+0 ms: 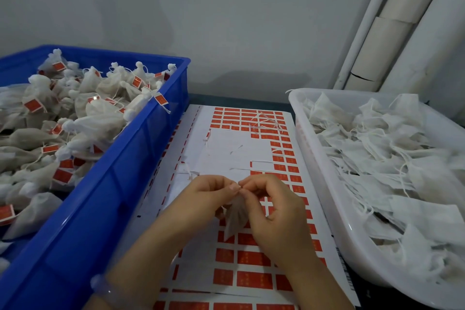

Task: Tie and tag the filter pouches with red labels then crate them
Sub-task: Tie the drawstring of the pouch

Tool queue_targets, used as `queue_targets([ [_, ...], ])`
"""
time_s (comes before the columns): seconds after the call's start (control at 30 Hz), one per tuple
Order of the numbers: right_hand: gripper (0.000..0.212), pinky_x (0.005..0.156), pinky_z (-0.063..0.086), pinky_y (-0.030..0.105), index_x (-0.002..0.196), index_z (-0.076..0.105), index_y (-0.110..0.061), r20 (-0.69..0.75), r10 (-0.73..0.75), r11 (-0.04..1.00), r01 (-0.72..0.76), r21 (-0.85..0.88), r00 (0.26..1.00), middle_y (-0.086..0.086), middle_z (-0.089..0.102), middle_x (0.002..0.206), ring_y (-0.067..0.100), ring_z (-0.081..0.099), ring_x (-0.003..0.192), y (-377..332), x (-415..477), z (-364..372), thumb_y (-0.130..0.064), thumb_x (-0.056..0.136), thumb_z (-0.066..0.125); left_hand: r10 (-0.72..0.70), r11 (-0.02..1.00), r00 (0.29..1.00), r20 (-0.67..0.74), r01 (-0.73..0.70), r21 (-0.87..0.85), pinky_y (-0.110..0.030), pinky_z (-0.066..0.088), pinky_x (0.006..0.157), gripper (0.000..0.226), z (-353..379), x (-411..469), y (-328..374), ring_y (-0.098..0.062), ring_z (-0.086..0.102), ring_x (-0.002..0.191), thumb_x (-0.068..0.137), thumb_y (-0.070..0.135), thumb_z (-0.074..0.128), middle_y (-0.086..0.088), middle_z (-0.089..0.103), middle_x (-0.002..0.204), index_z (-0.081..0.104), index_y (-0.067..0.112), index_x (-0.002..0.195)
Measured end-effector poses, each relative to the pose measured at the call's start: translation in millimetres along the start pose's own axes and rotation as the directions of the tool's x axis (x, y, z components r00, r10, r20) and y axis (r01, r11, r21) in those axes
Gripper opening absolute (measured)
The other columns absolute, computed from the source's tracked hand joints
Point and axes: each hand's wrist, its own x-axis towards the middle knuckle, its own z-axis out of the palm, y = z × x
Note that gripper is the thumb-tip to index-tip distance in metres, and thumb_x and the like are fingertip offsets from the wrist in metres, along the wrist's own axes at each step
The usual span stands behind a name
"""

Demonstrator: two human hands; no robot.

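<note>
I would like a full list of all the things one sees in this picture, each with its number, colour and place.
blue plastic crate: one, blue, left
tied filter pouches with red labels: many, white and red, heaped in the crate
white plastic tray: one, white, right
untied filter pouches: many, white, heaped in the tray
paper sheet of red labels: one, white and red, flat between crate and tray
single filter pouch: one, white, above the sheet
round pipes: several, white, upper right
wall: one, grey, behind
bead bracelet: one, pale, left wrist
left hand: pinches the single pouch's top
right hand: pinches the same top
</note>
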Motion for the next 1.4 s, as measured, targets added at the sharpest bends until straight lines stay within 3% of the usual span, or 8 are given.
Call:
queue_targets([
  [0.17,0.018,0.070,0.045,0.003,0.085,0.050,-0.039,-0.179,0.011,0.997,0.003,0.077,0.984,-0.026,0.059,0.084,-0.004,0.060,0.087,-1,4,-14,-0.023,0.081,0.058,-0.027,0.997,0.998,-0.051,0.024,-0.074,-0.019,0.048,0.064,0.022,-4,2,-1,-0.012,0.062,0.071,0.091,0.029,0.052,0.007,0.068,0.070,0.068,0.018,0.081],
  [0.33,0.019,0.076,0.047,0.007,0.092,0.059,-0.034,-0.024,-0.015,1.000,0.015,-0.004,1.000,-0.023,0.059,0.091,0.001,0.060,0.082,-2,2,-8,-0.036,0.075,0.066,0.017,0.999,1.000,-0.022,-0.018,-0.048,-0.017,0.048,0.062,0.023,-2,2,0,-0.006,0.063,0.064,0.092,0.027,0.051,0.010,0.067,0.063,0.069,0.020,0.078],
  [0.5,0.016,0.076,0.042,-0.001,0.089,0.069,-0.024,-0.018,0.036,0.999,-0.037,-0.030,0.999,-0.019,0.063,0.087,-0.005,0.058,0.077,2,1,-3,-0.033,0.078,0.063,0.041,0.999,0.999,-0.002,-0.041,-0.018,-0.014,0.046,0.059,0.024,-1,2,-1,0.002,0.060,0.057,0.093,0.026,0.051,0.014,0.064,0.059,0.068,0.022,0.077],
  [0.73,0.001,0.076,0.044,0.004,0.082,0.058,-0.034,0.010,0.029,0.999,-0.029,0.015,1.000,-0.027,0.057,0.083,-0.001,0.056,0.090,2,3,-2,-0.033,0.082,0.057,0.131,0.991,0.991,-0.004,-0.131,0.010,-0.018,0.053,0.063,0.012,-1,3,-1,-0.008,0.066,0.073,0.091,0.018,0.057,0.009,0.067,0.076,0.064,0.025,0.085],
  [0.9,0.018,0.067,0.047,0.005,0.087,0.048,-0.034,0.134,0.252,0.949,-0.271,0.160,0.959,-0.031,0.054,0.091,-0.009,0.056,0.088,-2,0,4,-0.049,0.085,0.038,0.200,0.979,0.978,0.057,-0.201,0.020,-0.014,0.052,0.061,0.023,0,0,2,-0.003,0.067,0.080,0.086,0.011,0.062,0.018,0.069,0.083,0.067,0.033,0.087],
  [1.03,0.026,0.064,0.048,0.006,0.091,0.044,-0.035,0.160,0.288,0.937,-0.313,0.156,0.944,-0.038,0.050,0.092,-0.012,0.054,0.090,-2,-3,5,-0.053,0.080,0.030,0.232,0.969,0.968,0.093,-0.238,0.062,-0.012,0.051,0.060,0.027,-1,-2,3,-0.003,0.068,0.076,0.074,0.016,0.077,0.020,0.069,0.082,0.066,0.033,0.093],
  [1.3,0.008,0.067,0.048,0.006,0.092,0.047,-0.034,0.316,0.312,0.910,-0.377,0.172,0.896,-0.023,0.056,0.090,-0.013,0.054,0.090,-2,1,-4,-0.037,0.093,0.040,0.247,0.941,0.958,0.144,-0.272,0.201,-0.017,0.055,0.064,0.031,-4,-2,1,-0.005,0.067,0.078,0.069,0.018,0.079,0.017,0.067,0.081,0.062,0.034,0.089],
  [1.4,0.017,0.074,0.051,0.012,0.094,0.047,-0.034,0.331,0.301,0.912,-0.371,0.174,0.895,-0.020,0.057,0.094,-0.009,0.057,0.091,-3,-2,-3,-0.045,0.089,0.036,0.300,0.905,0.948,0.111,-0.319,0.281,-0.012,0.053,0.062,0.032,0,-4,0,0.001,0.065,0.077,0.067,0.023,0.082,0.020,0.065,0.077,0.059,0.037,0.084],
])
